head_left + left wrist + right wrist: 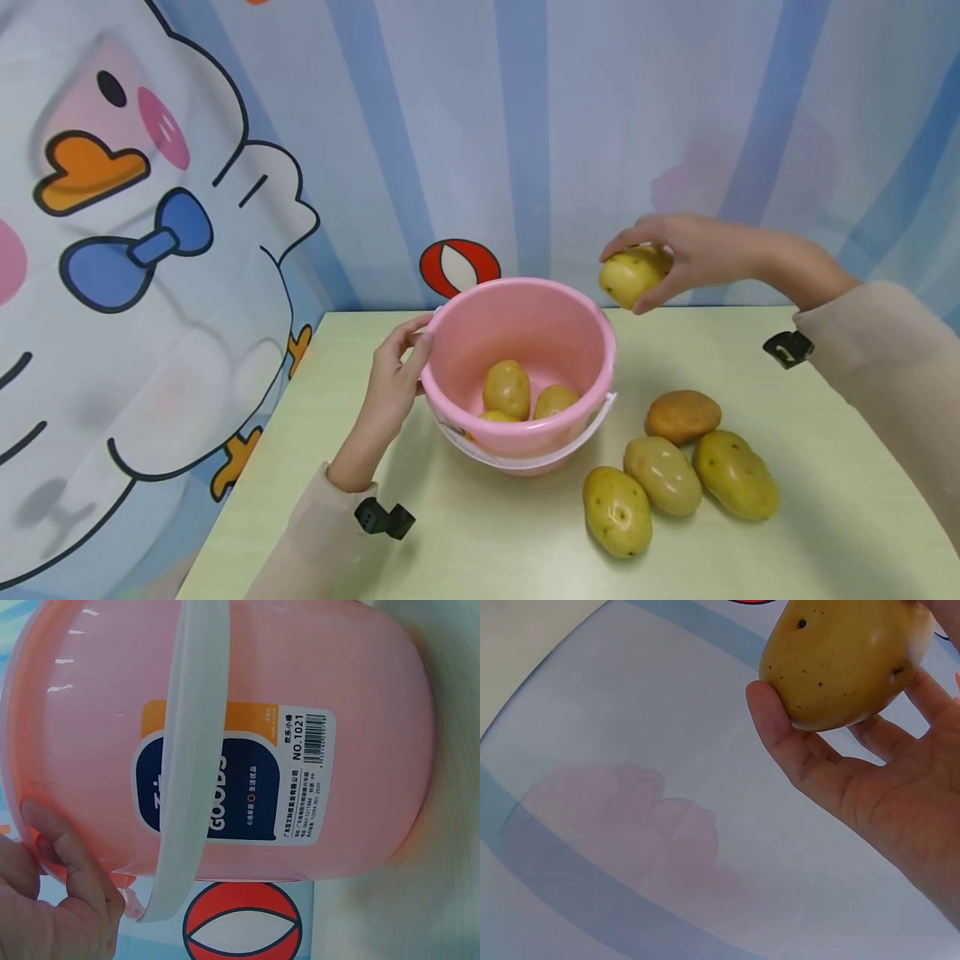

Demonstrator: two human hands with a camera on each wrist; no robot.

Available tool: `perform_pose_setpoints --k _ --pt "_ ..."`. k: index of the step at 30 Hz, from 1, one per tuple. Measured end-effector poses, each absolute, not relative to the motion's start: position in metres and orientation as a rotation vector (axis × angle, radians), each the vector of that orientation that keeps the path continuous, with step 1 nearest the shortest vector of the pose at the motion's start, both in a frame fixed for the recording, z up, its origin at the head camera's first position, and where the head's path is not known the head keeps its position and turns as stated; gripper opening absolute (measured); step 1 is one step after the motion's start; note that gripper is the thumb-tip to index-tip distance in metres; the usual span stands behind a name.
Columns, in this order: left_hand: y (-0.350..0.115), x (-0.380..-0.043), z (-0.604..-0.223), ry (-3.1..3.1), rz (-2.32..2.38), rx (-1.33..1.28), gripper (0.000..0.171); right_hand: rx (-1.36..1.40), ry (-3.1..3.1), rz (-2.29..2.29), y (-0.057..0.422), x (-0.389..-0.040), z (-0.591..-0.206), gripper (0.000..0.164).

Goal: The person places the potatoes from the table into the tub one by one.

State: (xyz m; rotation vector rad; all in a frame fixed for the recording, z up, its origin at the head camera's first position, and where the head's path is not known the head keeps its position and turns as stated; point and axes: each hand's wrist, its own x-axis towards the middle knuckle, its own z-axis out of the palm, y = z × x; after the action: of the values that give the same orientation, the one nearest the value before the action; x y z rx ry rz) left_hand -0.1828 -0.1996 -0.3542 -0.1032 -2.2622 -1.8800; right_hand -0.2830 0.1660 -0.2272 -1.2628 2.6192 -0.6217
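A pink bucket (517, 433) stands upright on the table, with three potatoes (506, 389) visible inside; its front wall partly covers them. My left hand (392, 367) grips the bucket's rim at its left side. The white handle (193, 750) hangs down across the bucket's labelled wall. Up and to the right of the bucket, my right hand (686, 250) holds a yellow potato (632, 273) in the air between thumb and fingers. From the right wrist view, the held potato (840, 667) shows small dark spots, and the fingertips press against its sides.
Several potatoes (662, 475) lie close together on the pale table (465, 542), right of the bucket, one browner (682, 416) than the others. A striped blue cloth (592, 125) with cartoon prints hangs behind the table's far edge and down its left side.
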Motion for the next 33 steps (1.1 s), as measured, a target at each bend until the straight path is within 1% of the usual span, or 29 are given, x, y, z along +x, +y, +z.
perform_pose_setpoints --k 11,19,33 --pt "-0.201 -0.184 -0.356 -2.265 -1.883 -0.091 0.040 -1.307 2.571 -0.623 0.146 -0.279 -0.213 0.061" --pt "-0.201 -0.183 -0.354 -2.279 -1.870 -0.090 0.042 -1.348 2.570 -0.569 0.127 -0.279 -0.204 0.059" --pt "-0.199 -0.183 -0.353 -2.284 -1.868 -0.114 0.041 -1.360 2.506 -0.585 0.099 -0.278 -0.205 0.056"
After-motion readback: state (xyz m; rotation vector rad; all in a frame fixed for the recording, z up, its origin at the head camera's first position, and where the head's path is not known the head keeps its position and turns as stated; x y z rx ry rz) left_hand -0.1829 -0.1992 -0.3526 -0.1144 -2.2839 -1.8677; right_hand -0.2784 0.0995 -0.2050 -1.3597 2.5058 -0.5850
